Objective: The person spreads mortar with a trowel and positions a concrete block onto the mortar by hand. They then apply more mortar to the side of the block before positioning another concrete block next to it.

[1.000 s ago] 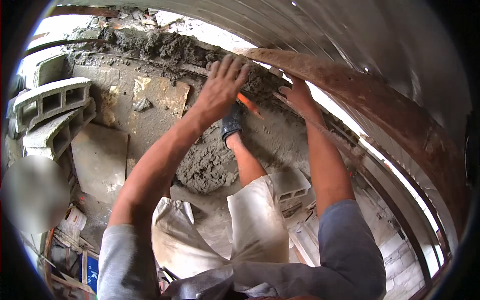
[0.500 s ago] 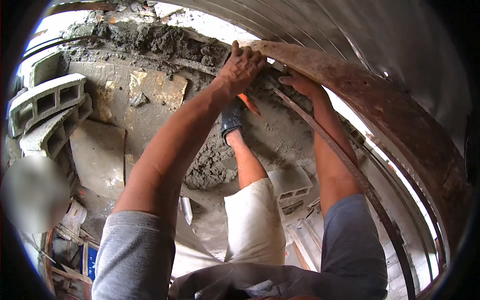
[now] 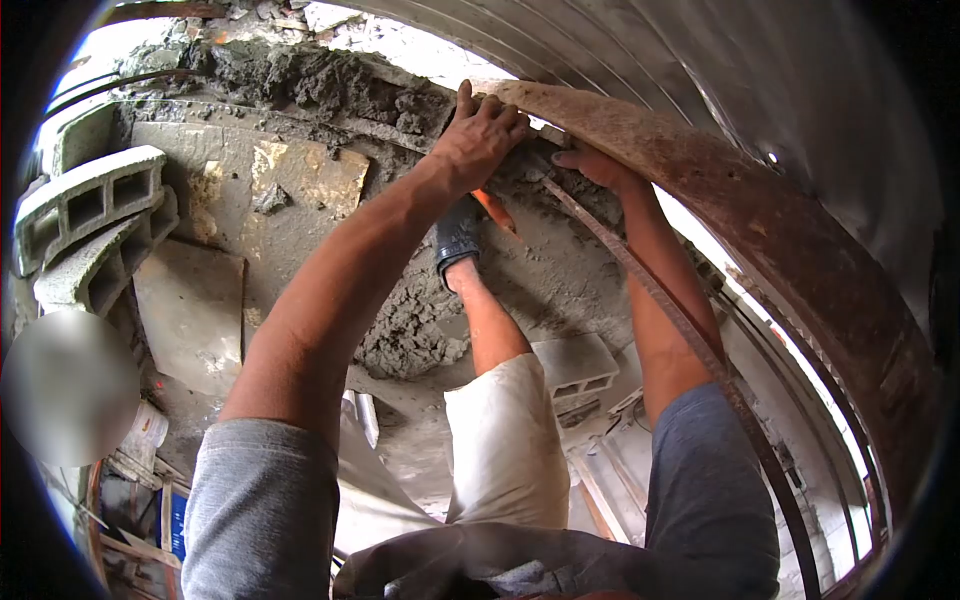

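Observation:
My left hand (image 3: pixel 480 135) lies over the near end of a long, brown, curved-looking board (image 3: pixel 700 160), beside the wet mortar along the wall top. The thumb side is raised, and its fingers bend over something I cannot make out. My right hand (image 3: pixel 598 165) is under the board's lower edge, thumb pointing left, with its other fingers hidden behind the board. A rusty bar (image 3: pixel 640 270) runs from between the hands down to the lower right. Below my left hand an orange pointed object (image 3: pixel 495 212) shows near my boot (image 3: pixel 457 240).
Hollow concrete blocks (image 3: pixel 88 205) are stacked at the left, near a flat panel (image 3: pixel 190 310). Wet mortar (image 3: pixel 410 335) lies on the ground by my leg. Another block (image 3: pixel 577 365) sits right of my knee. Corrugated sheeting (image 3: pixel 640 50) rises at the upper right.
The view has shifted slightly, moving the blocks and ground a little to the left. Both hands remain at the board in nearly the same positions.

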Action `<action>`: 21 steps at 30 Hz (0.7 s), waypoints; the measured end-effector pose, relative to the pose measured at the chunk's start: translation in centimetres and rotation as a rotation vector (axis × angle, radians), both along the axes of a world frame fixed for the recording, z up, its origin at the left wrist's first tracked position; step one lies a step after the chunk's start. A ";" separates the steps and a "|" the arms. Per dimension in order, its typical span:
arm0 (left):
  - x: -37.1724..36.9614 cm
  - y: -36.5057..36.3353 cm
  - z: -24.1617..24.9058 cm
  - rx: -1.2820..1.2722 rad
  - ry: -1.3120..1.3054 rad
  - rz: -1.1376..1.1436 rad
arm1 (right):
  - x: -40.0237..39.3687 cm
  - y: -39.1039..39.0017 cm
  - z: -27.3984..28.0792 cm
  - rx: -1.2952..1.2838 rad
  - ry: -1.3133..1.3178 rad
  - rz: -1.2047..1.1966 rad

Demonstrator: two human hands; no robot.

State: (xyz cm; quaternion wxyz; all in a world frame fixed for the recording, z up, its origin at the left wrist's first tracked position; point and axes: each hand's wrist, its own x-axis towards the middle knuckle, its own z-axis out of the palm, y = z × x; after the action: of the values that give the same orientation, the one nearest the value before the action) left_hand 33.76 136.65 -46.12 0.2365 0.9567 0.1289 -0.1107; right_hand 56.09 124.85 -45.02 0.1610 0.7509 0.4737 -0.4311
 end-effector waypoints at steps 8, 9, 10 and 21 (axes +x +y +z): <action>-0.4 -0.2 -0.1 0.046 -0.052 0.001 | 0.0 -1.6 -0.5 0.434 0.443 -0.477; -0.5 -0.2 -0.2 0.044 -0.052 0.000 | 0.2 -2.0 -1.1 0.432 0.444 -0.478; -0.5 -0.3 -0.2 0.056 -0.054 0.002 | 0.1 -2.6 -1.9 0.487 0.411 -0.452; -0.2 -0.2 -0.1 0.072 -0.041 0.007 | -4.3 -2.2 -0.9 0.585 0.178 -0.621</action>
State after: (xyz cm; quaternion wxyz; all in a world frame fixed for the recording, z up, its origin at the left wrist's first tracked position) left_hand 33.54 136.40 -46.25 0.2051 0.9661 0.1312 -0.0858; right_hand 51.78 122.63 -45.87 -0.2375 0.8315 0.3398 -0.3698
